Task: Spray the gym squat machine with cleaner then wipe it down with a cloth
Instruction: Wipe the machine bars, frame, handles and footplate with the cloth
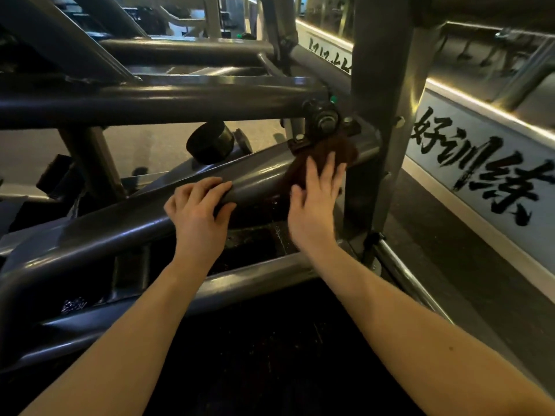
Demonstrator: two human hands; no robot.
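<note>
Leaning in over the squat machine (pixel 168 106), the person has both bare forearms stretched out toward its grey frame. From the head camera, the left hand (pixel 198 211) grips the slanted tube (pixel 258 172) that climbs from lower left to upper right: its fingers curl over the top and the thumb tucks under the near side. Just to the right, the right hand (pixel 315 205) lies flat with its fingers straight and spread, pressing a dark brown cloth (pixel 330 151) against the same tube. The cloth sits at the tube's upper end, bunched right under the pivot bearing (pixel 322 121) bolted there, and part of it hangs down over the tube's near side beneath the palm. The two hands are near each other but apart, with bare metal between them.

A black rubber stopper (pixel 210 142) stands on the tube farther back, to the left of the bearing. A dark upright post (pixel 381 85) rises just right of the cloth. Along the right wall runs a pale banner (pixel 480 163) with large black brush characters.
</note>
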